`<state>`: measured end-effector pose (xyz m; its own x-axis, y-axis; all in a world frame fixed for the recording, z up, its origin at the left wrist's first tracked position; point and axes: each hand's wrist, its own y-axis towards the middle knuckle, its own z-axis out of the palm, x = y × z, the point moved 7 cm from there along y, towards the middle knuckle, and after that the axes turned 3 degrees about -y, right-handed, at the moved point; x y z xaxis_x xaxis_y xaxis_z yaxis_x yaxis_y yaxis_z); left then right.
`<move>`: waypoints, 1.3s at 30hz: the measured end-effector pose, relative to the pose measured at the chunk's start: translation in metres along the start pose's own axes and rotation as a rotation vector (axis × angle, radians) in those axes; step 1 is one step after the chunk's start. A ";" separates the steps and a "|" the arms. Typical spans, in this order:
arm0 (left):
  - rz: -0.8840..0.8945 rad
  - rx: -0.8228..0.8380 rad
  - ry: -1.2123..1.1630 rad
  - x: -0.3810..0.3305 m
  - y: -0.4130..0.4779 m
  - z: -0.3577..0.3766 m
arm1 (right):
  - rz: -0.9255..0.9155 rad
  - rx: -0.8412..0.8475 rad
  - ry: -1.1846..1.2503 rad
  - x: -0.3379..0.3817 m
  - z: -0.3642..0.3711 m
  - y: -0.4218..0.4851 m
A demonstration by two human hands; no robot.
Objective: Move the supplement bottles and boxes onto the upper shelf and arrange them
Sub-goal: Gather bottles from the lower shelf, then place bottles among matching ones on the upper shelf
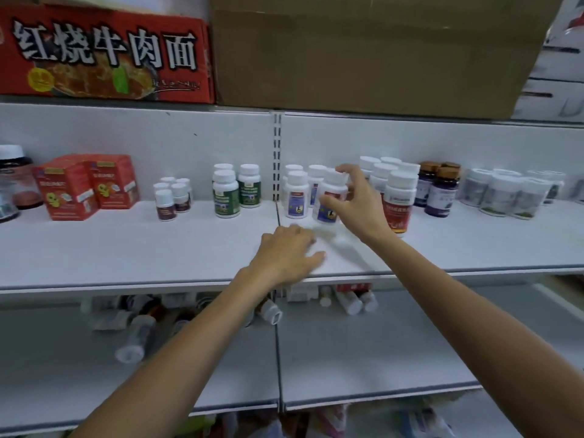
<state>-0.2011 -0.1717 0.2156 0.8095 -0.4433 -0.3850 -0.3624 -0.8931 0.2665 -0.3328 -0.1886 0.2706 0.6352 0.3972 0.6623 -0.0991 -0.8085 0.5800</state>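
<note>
Right hand (357, 200) reaches forward, arm outstretched — its grip holding a blue-labelled bottle (328, 205) on the upper shelf (126, 248); left hand (284, 254) rests palm-down there, fingers relaxed, holding nothing

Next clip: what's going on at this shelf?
A person is stocking supplements on the upper shelf. Their right hand grips a white-capped bottle with a blue label, slightly tilted, next to matching bottles. The left hand rests on the shelf near its front edge and holds nothing. Other bottle groups and red boxes already stand in a row. More bottles lie on their sides on the lower shelf.
</note>
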 end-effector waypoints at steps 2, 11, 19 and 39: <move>0.015 0.058 0.085 -0.002 0.001 0.006 | 0.019 0.052 -0.059 -0.017 0.003 0.002; 0.023 0.003 0.059 0.000 -0.001 0.005 | 0.073 0.176 -0.251 -0.051 0.034 0.035; 0.021 -0.012 0.044 0.001 -0.002 0.003 | 0.155 0.155 -0.197 -0.053 0.051 0.043; 0.023 -0.277 -0.062 -0.018 -0.148 0.001 | 0.011 -0.038 -0.261 0.003 -0.021 -0.123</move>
<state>-0.1621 -0.0315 0.1818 0.7696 -0.4748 -0.4268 -0.2336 -0.8316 0.5038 -0.3348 -0.0787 0.2111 0.8095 0.2588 0.5269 -0.1326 -0.7937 0.5937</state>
